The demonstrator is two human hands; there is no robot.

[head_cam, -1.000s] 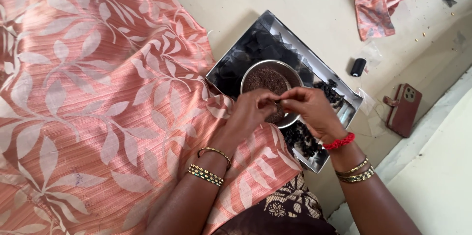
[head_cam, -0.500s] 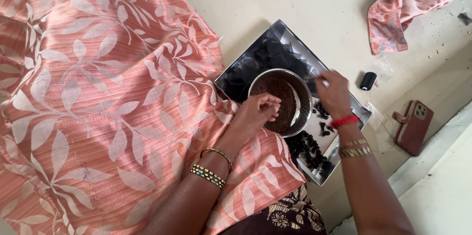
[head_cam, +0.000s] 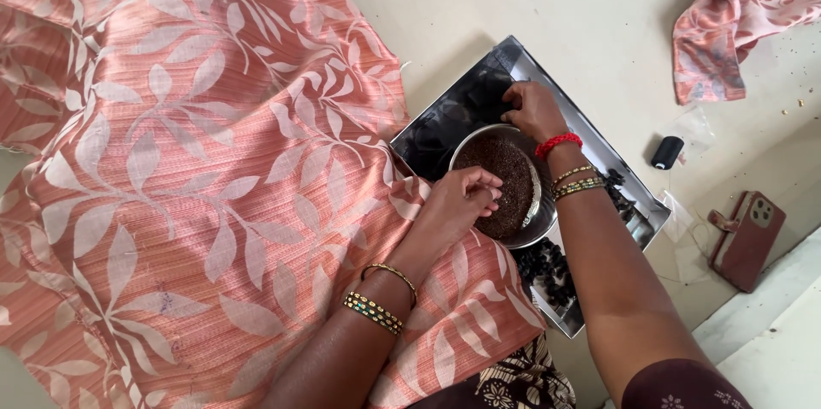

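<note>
Reaching my right hand [head_cam: 532,109] across the steel bowl [head_cam: 505,186] into the tray [head_cam: 599,152], fingers curled on dark pieces; left hand [head_cam: 457,204] pinches at the rim — my forearm could tip the bowl.

Two cloths [head_cam: 197,169] (both peach), one bowl [head_cam: 500,182].

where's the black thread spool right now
In the head view the black thread spool lies on the pale floor at the right, just beyond the metal tray, between it and the phone.
</note>
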